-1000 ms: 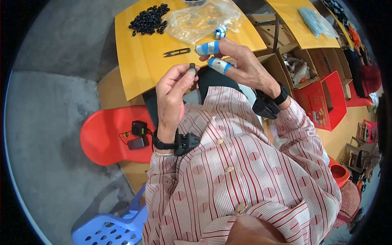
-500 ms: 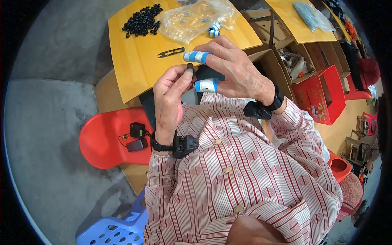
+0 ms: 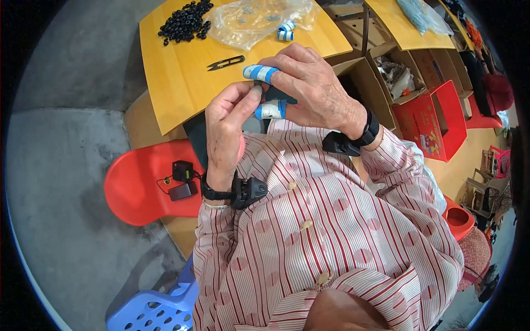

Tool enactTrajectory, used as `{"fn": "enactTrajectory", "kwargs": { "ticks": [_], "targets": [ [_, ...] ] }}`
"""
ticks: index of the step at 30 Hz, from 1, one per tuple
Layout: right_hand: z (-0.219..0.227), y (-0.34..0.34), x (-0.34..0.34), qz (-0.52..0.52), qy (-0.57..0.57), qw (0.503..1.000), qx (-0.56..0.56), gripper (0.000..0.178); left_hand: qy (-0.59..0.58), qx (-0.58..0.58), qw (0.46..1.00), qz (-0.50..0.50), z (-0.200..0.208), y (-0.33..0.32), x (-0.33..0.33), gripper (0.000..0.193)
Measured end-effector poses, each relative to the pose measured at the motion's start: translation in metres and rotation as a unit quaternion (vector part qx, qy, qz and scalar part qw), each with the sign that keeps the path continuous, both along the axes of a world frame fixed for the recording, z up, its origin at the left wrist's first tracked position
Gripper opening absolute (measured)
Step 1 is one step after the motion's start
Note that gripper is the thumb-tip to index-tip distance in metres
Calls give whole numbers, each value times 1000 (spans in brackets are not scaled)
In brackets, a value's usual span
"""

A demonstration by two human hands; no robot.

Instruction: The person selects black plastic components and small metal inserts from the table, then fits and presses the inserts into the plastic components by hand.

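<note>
Between the thumb and fingertips of my left hand (image 3: 227, 118) is a small dark piece (image 3: 258, 83), mostly hidden, whose kind I cannot make out. My right hand (image 3: 317, 83) arches over it from the right. Blue-and-white tape wraps its index finger and thumb, which are apart, with the index fingertip close above the piece. Just beyond both hands, black thread snips (image 3: 226, 63) lie on the yellow table (image 3: 182, 88). Farther back sit a pile of small black rings (image 3: 186, 23) and a clear plastic bag (image 3: 237, 27) with small metal bits.
Rolled blue-and-white tape (image 3: 285, 31) rests beside the bag. On the left, a red chair (image 3: 130, 182) carries a black device with a cable (image 3: 183, 190). A blue plastic chair (image 3: 154, 309) stands at lower left. Cardboard boxes (image 3: 364, 83) and a red box (image 3: 433, 121) are at right.
My right hand has come down and left, bringing its taped fingers closer to the dark piece in my left hand. The whole view has shifted slightly.
</note>
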State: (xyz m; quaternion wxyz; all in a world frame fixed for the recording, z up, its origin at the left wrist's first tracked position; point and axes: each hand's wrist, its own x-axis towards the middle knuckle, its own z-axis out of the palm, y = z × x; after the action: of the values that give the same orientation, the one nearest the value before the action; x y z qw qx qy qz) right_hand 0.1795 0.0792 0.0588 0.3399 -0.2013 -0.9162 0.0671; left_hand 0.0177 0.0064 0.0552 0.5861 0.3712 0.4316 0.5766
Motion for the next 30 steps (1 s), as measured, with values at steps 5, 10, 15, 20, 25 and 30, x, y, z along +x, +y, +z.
{"fn": "enactTrajectory", "kwargs": {
  "ticks": [5, 10, 15, 20, 25, 30],
  "targets": [
    [-9, -1, 2, -9, 29, 1000, 9, 44, 10, -3, 1000, -4, 0, 1, 1, 17],
    [-15, 4, 7, 19, 42, 999, 12, 52, 61, -17, 997, -38, -4, 2, -2, 18],
    [-20, 2, 8, 18, 65, 997, -37, 36, 9, -51, 997, -59, -10, 1, -5, 20],
    [-27, 6, 11, 8, 97, 995, -36, 34, -34, -99, 993, -59, -12, 2, -12, 23],
    [-33, 5, 10, 10, 109, 994, -21, 35, -13, -61, 996, -67, -16, 2, -9, 24],
    [-32, 4, 11, 15, 118, 993, -15, 33, -14, -63, 996, -57, -12, 3, -5, 23]
  ]
}}
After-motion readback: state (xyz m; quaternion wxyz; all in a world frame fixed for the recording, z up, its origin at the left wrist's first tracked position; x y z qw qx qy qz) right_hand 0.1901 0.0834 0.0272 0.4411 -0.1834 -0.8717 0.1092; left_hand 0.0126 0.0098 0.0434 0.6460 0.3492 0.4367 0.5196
